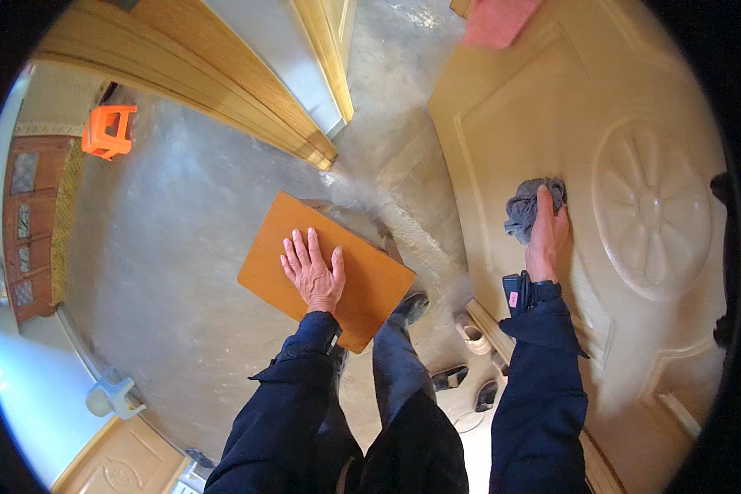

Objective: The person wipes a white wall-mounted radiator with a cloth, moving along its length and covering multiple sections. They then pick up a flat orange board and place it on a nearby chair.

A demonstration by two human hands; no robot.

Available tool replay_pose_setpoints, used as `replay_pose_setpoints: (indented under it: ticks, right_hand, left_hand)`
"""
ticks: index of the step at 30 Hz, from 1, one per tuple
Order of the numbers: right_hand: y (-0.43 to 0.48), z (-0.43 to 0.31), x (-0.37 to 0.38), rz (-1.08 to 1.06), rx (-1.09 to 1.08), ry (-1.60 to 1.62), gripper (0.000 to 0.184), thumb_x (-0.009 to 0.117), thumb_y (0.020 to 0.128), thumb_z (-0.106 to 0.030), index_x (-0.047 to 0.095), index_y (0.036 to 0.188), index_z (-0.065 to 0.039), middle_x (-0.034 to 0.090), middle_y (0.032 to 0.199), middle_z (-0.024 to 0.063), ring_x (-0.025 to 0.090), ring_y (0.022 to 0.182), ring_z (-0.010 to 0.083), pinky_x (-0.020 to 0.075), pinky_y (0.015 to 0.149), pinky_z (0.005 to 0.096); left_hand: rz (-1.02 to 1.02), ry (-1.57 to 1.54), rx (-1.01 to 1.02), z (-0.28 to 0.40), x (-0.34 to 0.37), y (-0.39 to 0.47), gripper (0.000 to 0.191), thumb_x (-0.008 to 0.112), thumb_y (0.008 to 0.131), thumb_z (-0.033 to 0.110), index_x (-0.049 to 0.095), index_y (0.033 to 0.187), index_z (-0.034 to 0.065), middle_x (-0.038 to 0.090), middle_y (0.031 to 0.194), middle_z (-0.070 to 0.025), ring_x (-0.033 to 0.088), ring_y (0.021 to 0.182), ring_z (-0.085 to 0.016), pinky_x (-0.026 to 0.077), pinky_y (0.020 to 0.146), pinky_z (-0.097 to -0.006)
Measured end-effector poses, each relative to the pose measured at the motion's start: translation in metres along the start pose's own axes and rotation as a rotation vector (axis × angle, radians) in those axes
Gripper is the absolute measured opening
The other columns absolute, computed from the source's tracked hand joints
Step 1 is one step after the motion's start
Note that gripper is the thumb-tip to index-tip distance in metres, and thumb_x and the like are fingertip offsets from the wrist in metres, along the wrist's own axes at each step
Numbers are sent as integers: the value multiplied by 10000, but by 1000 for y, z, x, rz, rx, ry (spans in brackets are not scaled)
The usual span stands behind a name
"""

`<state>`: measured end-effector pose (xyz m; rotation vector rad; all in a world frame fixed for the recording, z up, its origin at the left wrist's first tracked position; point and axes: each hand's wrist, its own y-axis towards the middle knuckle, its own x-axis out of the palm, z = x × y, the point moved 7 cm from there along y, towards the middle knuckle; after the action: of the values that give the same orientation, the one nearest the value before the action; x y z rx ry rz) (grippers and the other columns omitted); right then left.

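My right hand [547, 238] grips a crumpled dark grey cloth [522, 210] against the face of a light wooden door [531, 142]. The cloth touches the door to the left of its raised oval ornament [651, 207]. A strap with a small black device [516, 293] circles my right wrist. Palm down and fingers spread, my left hand [312, 272] rests on the flat orange-brown top of a wooden stool [370, 287]. Most of what supports this top is hidden beneath it.
An orange plastic stool [108, 131] stands far left near a reddish wooden cabinet [34, 222]. A wooden door frame [222, 86] juts in from above. Pink cloth [500, 21] hangs over the door's edge. Several shoes [473, 338] lie by the door's foot. A pale stool [112, 395] stands lower left.
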<state>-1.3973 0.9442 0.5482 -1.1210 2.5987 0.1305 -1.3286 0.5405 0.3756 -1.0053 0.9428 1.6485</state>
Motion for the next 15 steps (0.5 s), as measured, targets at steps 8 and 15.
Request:
replay_pose_setpoints:
  ticks: [8,15]
  right_hand:
    - [15,31,-3,-155,116,-30,329,631,927,-348,694,962,-28,713,838,69,682,681,165,558,622,304]
    - [-122,144,75,-684,303,-581,572,706,799,-475,627,1070,22,702,937,170,693,849,272,547,744,374]
  left_hand:
    - [-14,-66,-8,1,-2,0,679,567,890,457,412,1459,122,263,1573,-164,164,1473,-362,85,1185,-529]
    - [-127,-123,-43,5,-5,2,701,575,883,456,390,1474,127,247,1581,-158,147,1475,-365,74,1182,-534]
